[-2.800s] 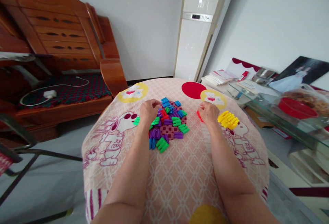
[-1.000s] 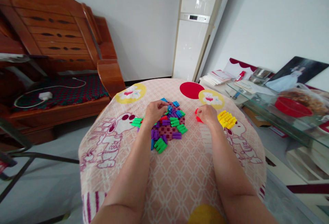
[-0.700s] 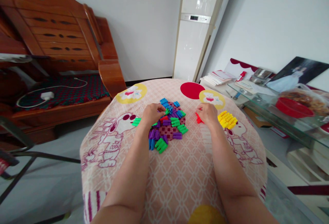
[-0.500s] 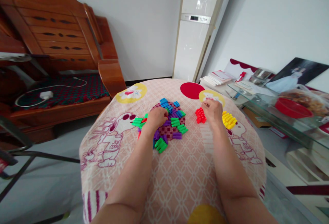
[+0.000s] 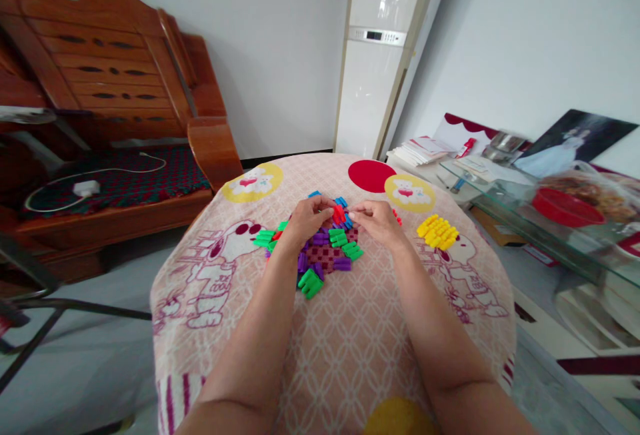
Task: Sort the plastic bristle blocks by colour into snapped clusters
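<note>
A red plastic building block [image 5: 339, 214] is pinched in the fingers of my left hand [image 5: 309, 222], above the pile. My right hand [image 5: 376, 220] is just to its right, thumb and fingers pressed together near the block's edge; whatever they grip is too small to make out. Loose blocks lie beneath and around my left hand: green blocks [image 5: 338, 238], purple blocks [image 5: 343, 264] and blue blocks [image 5: 314, 194]. Behind my right hand, a red cluster of joined blocks [image 5: 397, 217] is mostly hidden. Further right sits a yellow cluster of joined blocks [image 5: 438, 232].
A patterned cloth covers the round table [image 5: 345, 342]. To the right, a glass shelf [image 5: 510, 205] holds papers, a red bowl [image 5: 567, 206] and a photo [image 5: 575, 142]. A wooden bench [image 5: 115, 88] stands at the left, a tall white cabinet-like unit [image 5: 373, 82] behind.
My right hand has moved left from the red cluster to meet my left hand. My left hand has risen slightly from the pile, and a red block now shows between the hands.
</note>
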Action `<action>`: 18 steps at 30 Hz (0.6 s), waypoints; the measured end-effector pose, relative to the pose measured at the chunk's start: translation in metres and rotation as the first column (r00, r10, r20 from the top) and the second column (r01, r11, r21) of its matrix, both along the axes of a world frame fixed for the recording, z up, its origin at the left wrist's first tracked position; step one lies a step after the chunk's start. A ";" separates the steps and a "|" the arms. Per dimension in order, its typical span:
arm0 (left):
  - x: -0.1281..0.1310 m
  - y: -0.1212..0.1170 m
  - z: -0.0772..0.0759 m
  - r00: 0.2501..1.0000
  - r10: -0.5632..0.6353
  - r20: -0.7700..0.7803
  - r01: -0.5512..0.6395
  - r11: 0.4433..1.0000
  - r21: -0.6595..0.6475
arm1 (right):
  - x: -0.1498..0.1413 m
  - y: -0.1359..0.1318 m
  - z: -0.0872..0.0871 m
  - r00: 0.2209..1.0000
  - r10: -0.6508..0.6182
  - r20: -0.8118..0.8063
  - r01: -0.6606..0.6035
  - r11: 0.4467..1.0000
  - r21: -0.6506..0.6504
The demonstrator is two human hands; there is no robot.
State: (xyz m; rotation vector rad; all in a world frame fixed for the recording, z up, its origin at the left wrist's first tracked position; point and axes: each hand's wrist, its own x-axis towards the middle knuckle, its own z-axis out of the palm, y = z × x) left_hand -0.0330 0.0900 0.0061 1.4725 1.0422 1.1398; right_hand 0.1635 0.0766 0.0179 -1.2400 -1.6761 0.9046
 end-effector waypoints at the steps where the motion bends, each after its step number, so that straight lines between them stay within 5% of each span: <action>1: 0.001 -0.001 0.000 0.999 -0.014 0.043 0.015 1.000 -0.014 | -0.006 0.000 -0.003 0.998 0.020 -0.054 -0.022 0.999 -0.039; 4: 0.003 -0.001 -0.002 0.995 -0.038 0.096 0.042 0.998 -0.042 | -0.018 0.001 -0.011 0.982 0.005 -0.190 -0.025 0.995 -0.102; 9: 0.002 -0.001 -0.001 0.997 -0.035 0.071 0.038 0.999 -0.039 | -0.009 0.004 -0.007 0.971 -0.128 -0.204 0.129 0.992 -0.009; 13: -0.012 0.002 0.001 0.996 0.091 -0.010 -0.091 0.996 -0.009 | 0.022 0.008 0.004 0.920 -0.369 0.133 0.329 0.910 0.252; 15: -0.024 0.004 0.002 0.982 0.177 -0.065 -0.177 0.984 0.010 | 0.036 0.010 0.007 0.826 -0.447 0.343 0.327 0.876 0.354; 18: -0.044 0.008 -0.001 0.943 0.289 -0.162 -0.285 0.957 0.049 | 0.045 0.013 0.007 0.680 -0.471 0.562 0.326 0.880 0.344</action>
